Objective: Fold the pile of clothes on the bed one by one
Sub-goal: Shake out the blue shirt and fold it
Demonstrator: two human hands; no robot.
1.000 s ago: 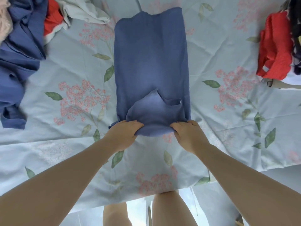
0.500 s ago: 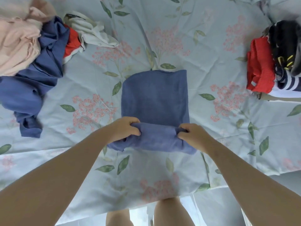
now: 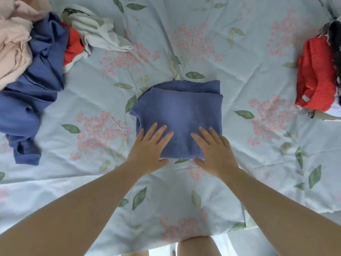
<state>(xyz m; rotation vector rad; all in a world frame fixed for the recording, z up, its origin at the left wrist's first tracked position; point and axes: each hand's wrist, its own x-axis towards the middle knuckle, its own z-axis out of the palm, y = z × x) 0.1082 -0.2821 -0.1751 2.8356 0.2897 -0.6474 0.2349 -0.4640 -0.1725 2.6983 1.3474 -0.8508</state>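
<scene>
The blue garment (image 3: 180,111) lay in the middle of the bed (image 3: 239,71), folded into a compact, roughly square bundle with its layered edges showing along the far side. The left hand (image 3: 149,148) and the right hand (image 3: 214,150) rested flat on its near edge, side by side but apart, with fingers straight and spread and gripping nothing. They were probably there to flatten the fold and press out air so the bundle would hold its shape. At the far left sat the pile (image 3: 36,71) waiting to be folded: pink, dark blue, red and white pieces tangled together. At the right edge a red garment (image 3: 315,76) sat folded against other clothes that were mostly cut off from view. Bare flowered sheet separated the bundle from both groups, so nothing stood in the way of moving it to either side.
</scene>
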